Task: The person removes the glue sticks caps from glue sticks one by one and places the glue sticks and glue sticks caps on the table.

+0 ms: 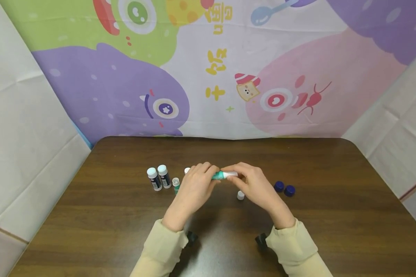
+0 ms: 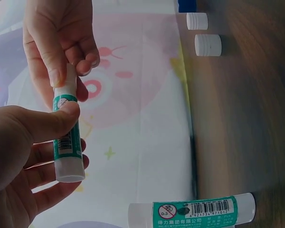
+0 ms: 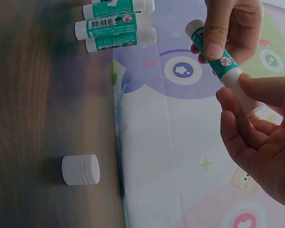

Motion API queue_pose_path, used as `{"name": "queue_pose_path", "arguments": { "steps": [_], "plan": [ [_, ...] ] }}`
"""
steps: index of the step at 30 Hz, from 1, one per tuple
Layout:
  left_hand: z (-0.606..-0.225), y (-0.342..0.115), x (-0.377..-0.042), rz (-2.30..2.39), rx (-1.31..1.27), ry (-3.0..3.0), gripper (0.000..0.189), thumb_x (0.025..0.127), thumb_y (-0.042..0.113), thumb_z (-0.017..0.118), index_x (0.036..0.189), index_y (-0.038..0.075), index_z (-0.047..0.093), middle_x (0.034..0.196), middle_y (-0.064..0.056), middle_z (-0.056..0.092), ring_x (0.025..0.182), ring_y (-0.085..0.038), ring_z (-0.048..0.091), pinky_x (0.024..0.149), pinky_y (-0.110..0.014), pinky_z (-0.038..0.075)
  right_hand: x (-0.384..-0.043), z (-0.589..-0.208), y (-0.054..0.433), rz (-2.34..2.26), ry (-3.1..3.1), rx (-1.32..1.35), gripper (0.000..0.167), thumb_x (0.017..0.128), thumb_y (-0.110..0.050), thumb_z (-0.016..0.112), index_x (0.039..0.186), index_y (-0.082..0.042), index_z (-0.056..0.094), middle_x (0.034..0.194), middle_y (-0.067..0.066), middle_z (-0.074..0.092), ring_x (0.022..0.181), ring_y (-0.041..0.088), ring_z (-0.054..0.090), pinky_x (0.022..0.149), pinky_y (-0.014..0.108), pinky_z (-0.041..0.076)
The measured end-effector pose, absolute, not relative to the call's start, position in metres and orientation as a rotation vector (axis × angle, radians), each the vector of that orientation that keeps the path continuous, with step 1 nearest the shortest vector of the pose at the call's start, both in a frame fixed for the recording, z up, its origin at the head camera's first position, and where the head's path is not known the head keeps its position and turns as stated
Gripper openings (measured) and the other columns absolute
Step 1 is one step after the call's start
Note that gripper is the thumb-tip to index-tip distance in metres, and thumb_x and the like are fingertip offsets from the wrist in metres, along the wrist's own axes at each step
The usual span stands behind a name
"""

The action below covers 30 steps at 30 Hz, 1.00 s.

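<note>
Both hands hold one glue stick with a green label and white ends, raised above the table. My left hand grips its labelled body, thumb across the label. At the other end, my right hand pinches the white cap end between thumb and fingers. A loose white cap sits on the table below the right hand. Two white caps show in the left wrist view. Beside the left hand stands another green-labelled glue stick, partly hidden by that hand.
Two dark-labelled tubes with pale caps stand to the left on the brown table. To the right are two dark blue caps. Several green-labelled glue sticks are grouped in the right wrist view. A cartoon-printed cloth hangs behind the table.
</note>
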<state>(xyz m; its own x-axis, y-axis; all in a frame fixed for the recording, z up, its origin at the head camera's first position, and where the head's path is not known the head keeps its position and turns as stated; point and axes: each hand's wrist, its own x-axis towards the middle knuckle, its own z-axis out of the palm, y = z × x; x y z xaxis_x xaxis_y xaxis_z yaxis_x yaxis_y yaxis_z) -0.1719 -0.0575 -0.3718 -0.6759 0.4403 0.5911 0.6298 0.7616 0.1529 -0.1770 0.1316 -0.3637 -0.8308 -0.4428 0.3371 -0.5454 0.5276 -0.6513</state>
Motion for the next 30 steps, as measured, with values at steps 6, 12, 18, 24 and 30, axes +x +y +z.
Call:
{"name": "queue_pose_path", "arguments": {
  "steps": [6,12,18,24,30],
  "plan": [
    [-0.3733,-0.0558,-0.1718,-0.492,-0.789,-2.432,0.020,0.078,0.017,0.071,0.092,0.008,0.060,0.081,0.000,0.058,0.072,-0.014,0.055,0.066,-0.028,0.044,-0.1776,-0.3639,0.1314,1.199,-2.565,0.796,0.020,0.088,-0.017,0.059,0.107,-0.015,0.065,0.096,-0.003,0.063,0.074,0.011,0.058,0.064,0.024,0.048],
    [-0.3736,-0.0545,-0.1714,-0.503,-0.777,-2.423,0.018,0.078,0.019,0.070,0.090,0.009,0.060,0.079,0.000,0.057,0.070,-0.015,0.053,0.066,-0.029,0.043,-0.1776,-0.3636,0.1311,1.211,-2.499,0.789,0.019,0.087,-0.015,0.060,0.105,-0.014,0.066,0.098,-0.002,0.064,0.076,0.010,0.059,0.065,0.026,0.049],
    [-0.3749,-0.0534,-0.1716,-0.478,-0.781,-2.451,0.016,0.075,0.016,0.069,0.086,0.009,0.059,0.075,0.001,0.053,0.065,-0.013,0.049,0.064,-0.029,0.042,-0.1765,-0.3621,0.1306,1.237,-2.511,0.801,0.020,0.087,-0.015,0.060,0.106,-0.012,0.065,0.100,-0.001,0.064,0.076,0.009,0.058,0.062,0.026,0.049],
    [-0.3773,-0.0520,-0.1715,-0.484,-0.793,-2.477,0.016,0.074,0.015,0.067,0.085,0.008,0.059,0.073,0.002,0.051,0.063,-0.014,0.047,0.062,-0.029,0.042,-0.1789,-0.3616,0.1332,1.210,-2.527,0.706,0.023,0.084,-0.016,0.064,0.106,-0.013,0.063,0.094,0.001,0.066,0.074,0.011,0.060,0.060,0.025,0.047],
    [-0.3791,-0.0508,-0.1720,-0.498,-0.794,-2.486,0.014,0.074,0.013,0.065,0.085,0.008,0.058,0.072,0.003,0.051,0.064,-0.012,0.047,0.062,-0.028,0.042,-0.1846,-0.3666,0.1362,1.171,-2.569,0.592,0.023,0.081,-0.020,0.068,0.101,-0.010,0.062,0.078,0.001,0.063,0.071,0.012,0.060,0.060,0.025,0.047]
  ]
}}
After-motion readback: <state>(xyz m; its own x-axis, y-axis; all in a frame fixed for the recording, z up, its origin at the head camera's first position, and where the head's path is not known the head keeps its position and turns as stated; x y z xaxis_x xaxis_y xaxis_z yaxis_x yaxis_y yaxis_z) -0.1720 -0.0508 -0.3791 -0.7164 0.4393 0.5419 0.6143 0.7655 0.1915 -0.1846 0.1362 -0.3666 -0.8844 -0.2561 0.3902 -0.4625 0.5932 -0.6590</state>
